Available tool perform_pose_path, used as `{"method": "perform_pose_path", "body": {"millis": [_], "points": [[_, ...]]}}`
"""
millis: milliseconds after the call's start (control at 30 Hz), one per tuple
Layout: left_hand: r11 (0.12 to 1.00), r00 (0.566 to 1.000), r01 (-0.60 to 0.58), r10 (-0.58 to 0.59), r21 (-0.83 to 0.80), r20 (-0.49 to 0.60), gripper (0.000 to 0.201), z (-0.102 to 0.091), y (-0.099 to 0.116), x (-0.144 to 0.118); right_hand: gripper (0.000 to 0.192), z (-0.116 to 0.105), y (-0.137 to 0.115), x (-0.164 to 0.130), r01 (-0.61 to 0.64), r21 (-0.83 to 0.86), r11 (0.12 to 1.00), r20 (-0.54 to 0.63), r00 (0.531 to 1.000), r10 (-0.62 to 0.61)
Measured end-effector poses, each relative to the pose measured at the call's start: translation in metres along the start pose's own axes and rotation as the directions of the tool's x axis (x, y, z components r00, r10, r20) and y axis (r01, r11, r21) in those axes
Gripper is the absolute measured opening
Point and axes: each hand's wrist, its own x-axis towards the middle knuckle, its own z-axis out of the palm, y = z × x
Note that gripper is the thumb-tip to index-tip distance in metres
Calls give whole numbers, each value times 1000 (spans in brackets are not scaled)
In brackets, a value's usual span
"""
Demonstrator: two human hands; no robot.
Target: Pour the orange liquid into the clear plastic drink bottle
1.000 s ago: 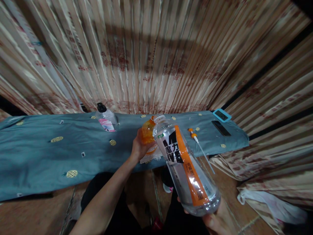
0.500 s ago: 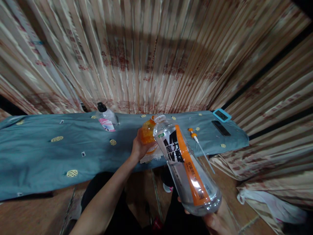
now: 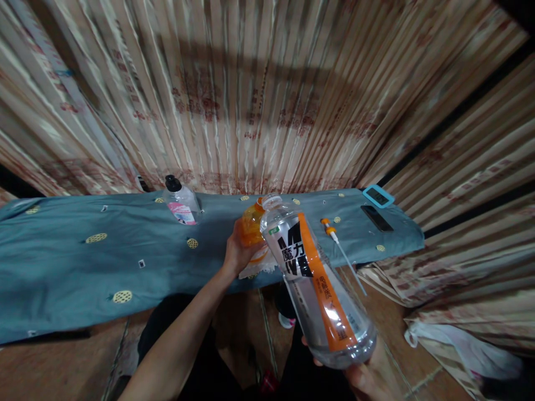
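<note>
clear bottle [image 3: 314,289] unmoved in right hand [image 3: 364,376]

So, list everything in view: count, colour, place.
Big bottle: 1, clear and orange, right of centre
Small bottle: 1, orange, centre
Pump: 1, orange and white, right
Capped bottle: 1, clear and pink, left
Framed display: 1, blue, far right
Slab: 1, black, beside display
Frilly cloth: 1, white, centre
Patterned cloth: 1, teal, middle
Curtains: count unclear, beige, background
Bag: 1, white, lower right
Floor: 1, brown, bottom
Legs: 2, black, bottom
Left hand: 1, bare, on small bottle
Right hand: 1, bare, on big bottle
</note>
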Motion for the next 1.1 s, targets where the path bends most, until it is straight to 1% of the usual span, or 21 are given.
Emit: {"method": "perform_pose_path", "body": {"millis": [233,467,600,733,900,1033,1100], "points": [[1000,1000,17,-17,1,-16,66,0,2,-1,76,4,-3,-3,-18,25,1000,-31,999,19],[1000,1000,-6,7,30,-8,64,0,3,0,76,3,1,-5,-13,17,1000,1,1000,13],[1000,1000,-3,3,7,-1,65,0,3,0,78,1,6,-4,5,-14,1000,30,1000,-5],[1000,1000,4,-4,30,4,64,-1,3,0,78,1,8,-2,6,-43,999,62,998,-4],[1000,1000,9,-9,2,4,64,-1,5,1,85,0,9,0,-19,2,1000,55,998,19],[1000,1000,12,-13,24,23,63,-1,9,1,81,-1,10,1,-20,-14,1000,76,997,21],[999,1000,15,-16,46,24,64,-2,10,1,82,-2,12,0,-18,-37,999,67,998,20]]}}
